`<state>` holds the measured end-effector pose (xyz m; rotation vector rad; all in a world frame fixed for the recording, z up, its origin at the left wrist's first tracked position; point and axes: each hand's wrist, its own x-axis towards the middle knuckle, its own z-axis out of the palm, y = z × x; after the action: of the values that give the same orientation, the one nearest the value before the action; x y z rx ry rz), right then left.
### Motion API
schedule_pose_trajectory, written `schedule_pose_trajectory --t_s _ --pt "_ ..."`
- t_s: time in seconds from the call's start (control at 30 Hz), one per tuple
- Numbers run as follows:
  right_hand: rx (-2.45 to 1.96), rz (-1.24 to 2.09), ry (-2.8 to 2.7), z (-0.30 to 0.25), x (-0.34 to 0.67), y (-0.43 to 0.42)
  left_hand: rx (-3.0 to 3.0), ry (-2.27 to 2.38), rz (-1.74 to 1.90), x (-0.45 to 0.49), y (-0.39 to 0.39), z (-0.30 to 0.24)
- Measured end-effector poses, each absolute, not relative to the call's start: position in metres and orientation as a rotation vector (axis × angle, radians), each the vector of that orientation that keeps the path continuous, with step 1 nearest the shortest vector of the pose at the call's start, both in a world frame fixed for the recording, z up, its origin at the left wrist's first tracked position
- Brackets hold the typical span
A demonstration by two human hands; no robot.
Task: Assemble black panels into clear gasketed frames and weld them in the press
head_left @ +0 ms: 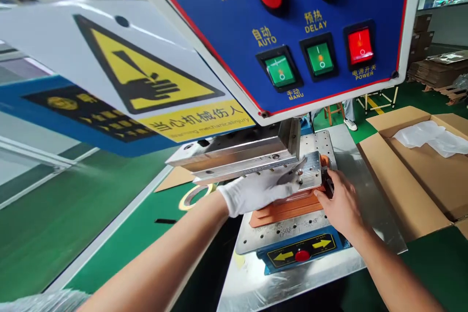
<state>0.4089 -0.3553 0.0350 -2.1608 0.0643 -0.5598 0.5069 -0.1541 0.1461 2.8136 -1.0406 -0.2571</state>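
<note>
My left hand (261, 189), in a white glove, reaches below the metal press head (244, 153). Its fingers stretch flat and its thumb lies apart, at the left edge of a shiny metal block with holes (310, 174). My bare right hand (343, 201) curls its thumb and fingers at the block's right end, around something dark that I cannot make out. Beneath both hands lies an orange-brown fixture (270, 215), with a clear piece partly visible on it. The fixture sits on a drilled metal plate (256, 239).
A blue control panel (234, 24) and a hand-injury warning sign (146, 68) hang overhead. A red button (302, 255) is on the machine's front. Tape (196, 196) lies left; an open cardboard box (420, 170) stands right. Another person's shoe (350, 125) shows behind.
</note>
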Motion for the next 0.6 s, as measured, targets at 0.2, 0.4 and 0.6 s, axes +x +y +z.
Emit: schedule_pose_trajectory --t_s 0.2,0.4,0.6 --pt "-2.151 -0.545 0.06 0.036 0.407 -0.358 2.867 -1.057 -0.262 0.498 -0.189 0.132" --pt "-2.156 -0.481 -0.047 0.047 0.408 -0.372 2.909 -1.08 -0.186 0.5 -0.188 0.127" --pt "-2.24 -0.487 -0.075 0.05 0.41 -0.371 2.911 -1.082 -0.199 0.499 -0.193 0.131"
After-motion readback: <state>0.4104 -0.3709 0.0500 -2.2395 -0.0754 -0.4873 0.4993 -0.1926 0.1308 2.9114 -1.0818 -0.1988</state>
